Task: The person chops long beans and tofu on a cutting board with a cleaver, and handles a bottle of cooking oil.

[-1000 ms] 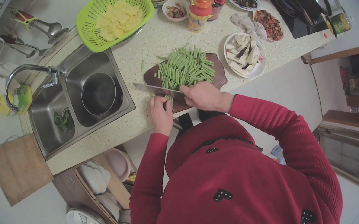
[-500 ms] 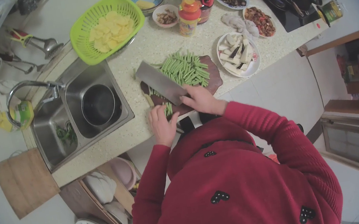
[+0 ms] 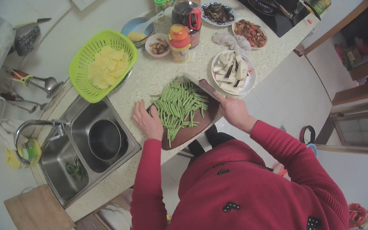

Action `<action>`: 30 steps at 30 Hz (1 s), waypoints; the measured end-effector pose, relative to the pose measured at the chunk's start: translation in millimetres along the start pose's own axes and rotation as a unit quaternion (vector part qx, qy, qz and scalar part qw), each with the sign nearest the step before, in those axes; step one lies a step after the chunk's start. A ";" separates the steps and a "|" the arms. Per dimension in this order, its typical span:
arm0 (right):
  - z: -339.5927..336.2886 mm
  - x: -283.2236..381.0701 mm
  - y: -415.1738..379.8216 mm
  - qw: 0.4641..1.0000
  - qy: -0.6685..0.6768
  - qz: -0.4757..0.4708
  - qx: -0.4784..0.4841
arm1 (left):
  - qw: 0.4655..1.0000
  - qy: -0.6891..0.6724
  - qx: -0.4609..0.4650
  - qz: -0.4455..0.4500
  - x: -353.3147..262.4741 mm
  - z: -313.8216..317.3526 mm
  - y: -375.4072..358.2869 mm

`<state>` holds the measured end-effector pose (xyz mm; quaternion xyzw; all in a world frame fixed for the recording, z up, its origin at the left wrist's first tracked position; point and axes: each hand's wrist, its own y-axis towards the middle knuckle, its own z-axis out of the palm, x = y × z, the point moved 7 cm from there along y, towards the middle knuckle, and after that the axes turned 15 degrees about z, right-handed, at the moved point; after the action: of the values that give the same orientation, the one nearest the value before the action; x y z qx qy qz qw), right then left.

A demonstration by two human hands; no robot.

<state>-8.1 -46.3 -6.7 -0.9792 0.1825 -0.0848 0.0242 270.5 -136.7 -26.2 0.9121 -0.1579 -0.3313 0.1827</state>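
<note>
A heap of cut green beans [image 3: 177,106] lies across the dark wooden cutting board [image 3: 189,135]. At the board's right side, my right hand [image 3: 235,110] is closed round the handle of a cleaver [image 3: 202,86]. The blade is seen nearly edge-on and slants up along the right side of the beans. My left hand [image 3: 149,121] is at the board's left edge, next to the heap, fingers stretched out and holding nothing. Whether its fingertips touch the beans is hard to tell.
Left of the board are the double sink [image 3: 136,144] with a black pot [image 3: 104,139] and a green basket [image 3: 75,79] of potato slices. To the right stand a plate of pale cut strips [image 3: 252,82] and the stove [image 3: 283,27]. Bottles [image 3: 186,16] stand behind.
The cleaver has moved from the left of the beans to their right side, with my right hand moving rightward. My left hand has shifted left and opened. The beans now spread over more of the board.
</note>
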 end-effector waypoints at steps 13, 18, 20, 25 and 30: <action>-18.2 -2.4 -29.5 0.992 0.121 -0.029 -0.036 | 0.959 0.032 0.278 0.040 51.8 25.0 60.5; -31.3 -32.1 -56.6 0.986 0.154 0.013 -0.058 | 0.923 0.055 0.356 0.139 39.7 41.9 69.5; -33.0 -35.9 -64.9 0.981 0.184 0.018 -0.058 | 0.922 0.064 0.355 0.140 40.6 36.0 67.1; -47.8 -80.5 -68.7 0.976 0.182 0.091 -0.084 | 0.959 0.107 0.249 0.084 38.6 19.1 72.0; -62.1 -137.5 -53.2 0.970 0.151 0.137 -0.135 | 0.965 0.095 0.231 -0.076 49.5 11.2 66.0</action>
<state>-126.6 52.0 36.9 -0.9150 0.3265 -0.2019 -0.1242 288.2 -217.8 -32.4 0.9663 -0.1419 -0.2103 -0.0442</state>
